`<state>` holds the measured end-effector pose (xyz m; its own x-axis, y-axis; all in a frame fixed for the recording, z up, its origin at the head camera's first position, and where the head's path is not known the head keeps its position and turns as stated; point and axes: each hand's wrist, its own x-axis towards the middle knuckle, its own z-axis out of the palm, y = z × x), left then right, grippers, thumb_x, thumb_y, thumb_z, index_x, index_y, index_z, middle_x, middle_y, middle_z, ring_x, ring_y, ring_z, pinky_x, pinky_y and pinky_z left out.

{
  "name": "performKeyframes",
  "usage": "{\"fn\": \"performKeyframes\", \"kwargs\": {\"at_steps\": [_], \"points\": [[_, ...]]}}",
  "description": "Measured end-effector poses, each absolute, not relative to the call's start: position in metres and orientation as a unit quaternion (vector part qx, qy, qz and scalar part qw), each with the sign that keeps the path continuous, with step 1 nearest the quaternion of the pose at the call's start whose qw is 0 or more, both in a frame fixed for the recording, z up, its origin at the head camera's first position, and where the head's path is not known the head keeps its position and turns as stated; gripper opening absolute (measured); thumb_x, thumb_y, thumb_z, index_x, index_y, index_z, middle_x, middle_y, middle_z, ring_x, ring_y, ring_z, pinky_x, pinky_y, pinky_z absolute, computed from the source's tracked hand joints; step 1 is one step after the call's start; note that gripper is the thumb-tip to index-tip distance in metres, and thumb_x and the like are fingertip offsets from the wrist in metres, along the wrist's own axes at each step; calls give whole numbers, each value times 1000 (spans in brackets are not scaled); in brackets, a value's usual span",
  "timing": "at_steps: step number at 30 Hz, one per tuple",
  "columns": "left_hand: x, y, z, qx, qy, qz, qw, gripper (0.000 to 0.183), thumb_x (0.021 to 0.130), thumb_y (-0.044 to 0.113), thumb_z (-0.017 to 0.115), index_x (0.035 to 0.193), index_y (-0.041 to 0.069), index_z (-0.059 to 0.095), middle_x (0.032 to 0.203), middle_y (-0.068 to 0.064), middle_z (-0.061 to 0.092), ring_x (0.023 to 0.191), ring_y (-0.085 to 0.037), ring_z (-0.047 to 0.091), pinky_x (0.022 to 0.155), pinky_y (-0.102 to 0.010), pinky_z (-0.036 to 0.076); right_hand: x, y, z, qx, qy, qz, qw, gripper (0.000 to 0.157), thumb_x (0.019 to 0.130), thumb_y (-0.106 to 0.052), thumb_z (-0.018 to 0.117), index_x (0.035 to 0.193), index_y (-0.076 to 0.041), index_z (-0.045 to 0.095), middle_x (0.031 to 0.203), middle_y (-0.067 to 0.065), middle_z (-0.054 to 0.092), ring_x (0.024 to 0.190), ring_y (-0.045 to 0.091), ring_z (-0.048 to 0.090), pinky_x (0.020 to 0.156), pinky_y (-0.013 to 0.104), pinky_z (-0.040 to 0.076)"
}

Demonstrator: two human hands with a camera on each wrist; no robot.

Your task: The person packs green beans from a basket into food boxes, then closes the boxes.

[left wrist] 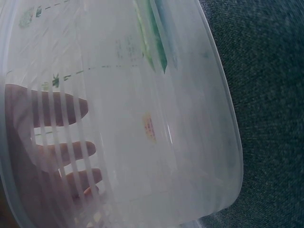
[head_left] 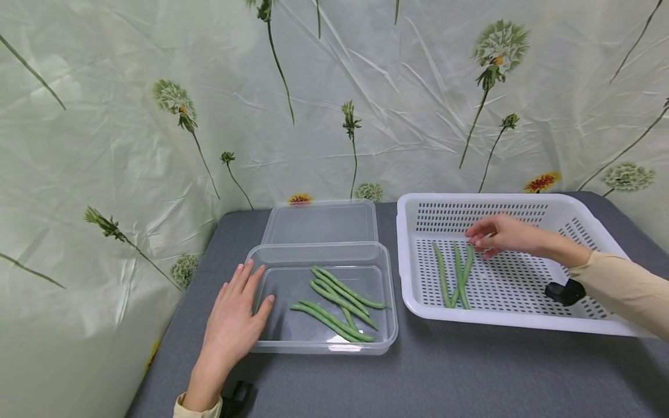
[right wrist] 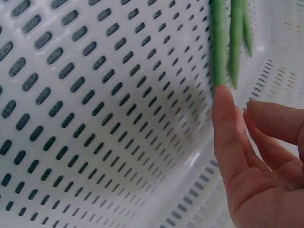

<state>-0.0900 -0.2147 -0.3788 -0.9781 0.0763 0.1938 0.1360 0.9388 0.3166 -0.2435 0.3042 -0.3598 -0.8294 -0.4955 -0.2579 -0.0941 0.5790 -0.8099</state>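
Note:
My left hand (head_left: 233,319) rests with straight fingers against the left wall of a clear plastic container (head_left: 319,246). Several green beans (head_left: 334,320) lie loosely piled inside it, toward its right side. Over in a white slotted basket (head_left: 486,198), my right hand (head_left: 511,235) hovers with fingers loosely bent and nothing held. Three green beans (head_left: 442,276) lie on the basket floor to the left of that hand, two of them crossing. In the right wrist view, a fingertip (right wrist: 223,92) is right at one bean's end; whether it touches cannot be told.
Behind the container lies a clear flat lid (head_left: 321,223). A grey cloth (head_left: 444,371) covers the table. A sheet with printed dandelions (head_left: 324,116) hangs behind and to the left. The basket stands just right of the container, with a narrow gap between them.

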Motion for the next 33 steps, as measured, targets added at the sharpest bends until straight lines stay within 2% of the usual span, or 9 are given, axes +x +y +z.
{"fn": "performKeyframes", "kwargs": {"at_steps": [10, 15, 20, 33], "points": [[-89, -215, -379, -56, -980, -167, 93, 60, 98, 28, 60, 150, 4, 40, 158, -19, 27, 147, -34, 17, 114, -60, 17, -247, 297, -376, -126, 865, -421, 241, 36, 91, 2, 63, 122, 18, 53, 103, 18, 63, 88, 24, 67, 75, 35, 59], [-89, -214, -378, -56, -980, -165, 93, 60, 98, 28, 60, 149, 4, 41, 158, -18, 27, 147, -33, 17, 114, -60, 17, -248, 298, -382, -110, 849, -452, 251, 41, 91, -3, 67, 123, 17, 52, 103, 17, 62, 89, 22, 66, 77, 35, 59], [-89, -215, -378, -55, -980, -165, 92, 60, 98, 28, 60, 149, 4, 41, 158, -18, 27, 148, -33, 17, 114, -60, 17, -250, 298, -383, -114, 848, -452, 251, 47, 91, -9, 71, 125, 16, 54, 107, 15, 67, 89, 18, 66, 77, 33, 58], [-90, -215, -379, -50, -982, -164, 84, 59, 99, 31, 59, 149, 6, 41, 159, -16, 26, 148, -31, 15, 114, -60, 15, -250, 289, -384, -120, 871, -414, 237, 48, 87, -15, 76, 121, 14, 59, 91, 7, 70, 81, 16, 64, 70, 31, 58]]}}
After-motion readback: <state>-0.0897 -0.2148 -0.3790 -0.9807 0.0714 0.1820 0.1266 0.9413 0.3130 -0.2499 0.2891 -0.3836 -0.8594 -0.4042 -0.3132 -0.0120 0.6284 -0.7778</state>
